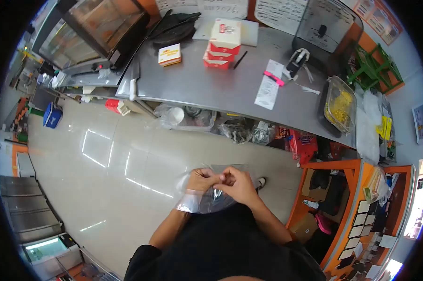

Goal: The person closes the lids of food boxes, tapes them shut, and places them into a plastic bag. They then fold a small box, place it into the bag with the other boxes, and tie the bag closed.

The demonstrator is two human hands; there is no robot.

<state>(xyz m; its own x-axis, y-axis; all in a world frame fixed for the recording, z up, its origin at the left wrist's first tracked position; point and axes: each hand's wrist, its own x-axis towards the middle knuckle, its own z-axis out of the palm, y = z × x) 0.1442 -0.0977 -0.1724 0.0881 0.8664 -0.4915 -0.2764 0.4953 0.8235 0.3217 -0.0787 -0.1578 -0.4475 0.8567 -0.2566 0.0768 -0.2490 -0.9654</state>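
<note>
A clear plastic bag (pixel 216 201) is between my hands in front of my dark shirt, over the floor. My left hand (pixel 201 180) is closed, its fingers pinching the plastic, and a shiny fold of the bag lies round my left wrist. Close against it, my right hand (pixel 236 184) also pinches the plastic, with thumb and fingertips meeting those of the left. Part of the bag spreads out behind both hands and its upper edge is hard to see against the pale tiles.
Ahead stands a steel counter (pixel 192 79) with stacked red and white boxes (pixel 225 35), a small yellow box (pixel 169 55), a knife (pixel 133 84), a paper slip (pixel 267 91) and a lidded tray of yellow food (pixel 339 105). An orange shelf unit (pixel 331 165) is at right.
</note>
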